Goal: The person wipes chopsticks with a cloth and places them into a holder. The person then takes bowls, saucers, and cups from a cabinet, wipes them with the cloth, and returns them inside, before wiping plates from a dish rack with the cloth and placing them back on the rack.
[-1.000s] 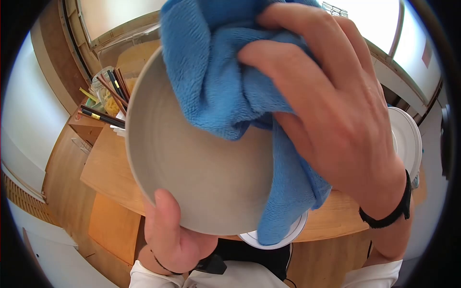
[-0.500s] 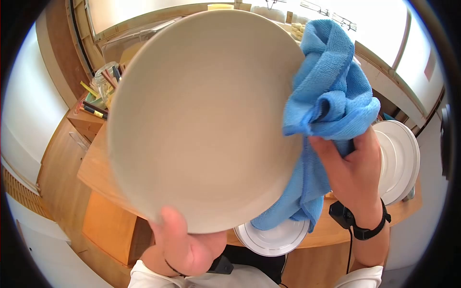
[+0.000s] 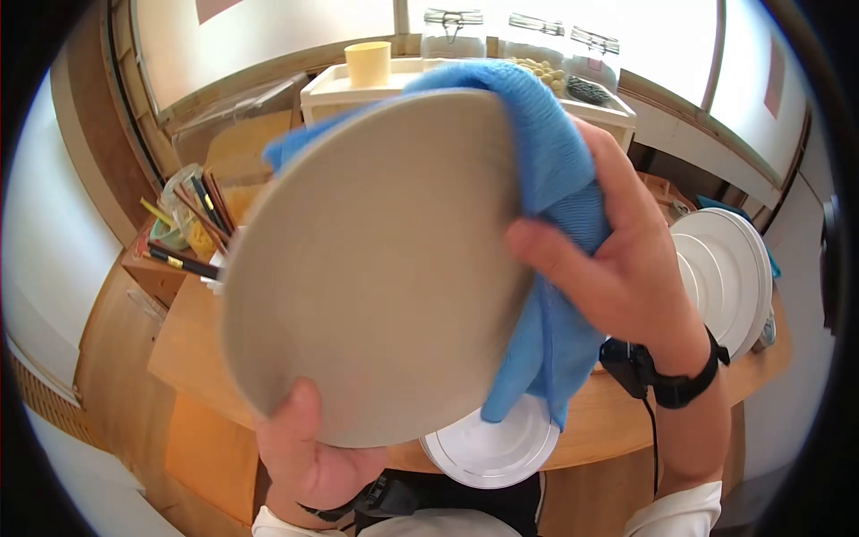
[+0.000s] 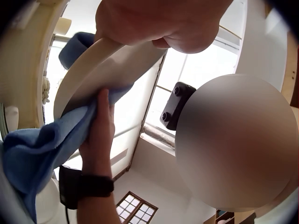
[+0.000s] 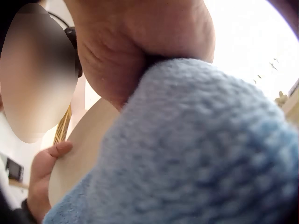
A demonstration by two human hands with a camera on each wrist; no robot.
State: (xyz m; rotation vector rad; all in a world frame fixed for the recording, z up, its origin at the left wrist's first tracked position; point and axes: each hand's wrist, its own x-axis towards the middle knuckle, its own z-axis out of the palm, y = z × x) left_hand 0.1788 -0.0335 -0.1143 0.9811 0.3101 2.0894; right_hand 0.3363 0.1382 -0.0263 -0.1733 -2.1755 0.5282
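Observation:
A beige round plate [image 3: 376, 268] is held up and tilted in front of the body in the head view. My left hand [image 3: 313, 456] grips its lower left rim, thumb on the near face. At the right rim, my right hand [image 3: 617, 259] pinches the plate through a blue towel [image 3: 568, 215], its thumb over the near face and its other fingers hidden. The towel wraps behind the plate, shows past the upper left rim and hangs down at the right. From the left wrist view, the towel [image 4: 51, 144] lies against the plate's rim beside the right hand [image 4: 99, 135].
White plates [image 3: 747, 268] stand at the right of the wooden table [image 3: 591, 421]. Another white plate [image 3: 492, 447] sits at the front edge. Chopsticks [image 3: 210, 201] and jars are at the left. Behind, a white shelf [image 3: 331, 94] bears a yellow cup [image 3: 369, 64] and glass jars [image 3: 454, 36].
The right hand and towel went from the plate's inner face off to the right side, then round behind the rim. The plate has tilted and sits lower; the left hand keeps its grip.

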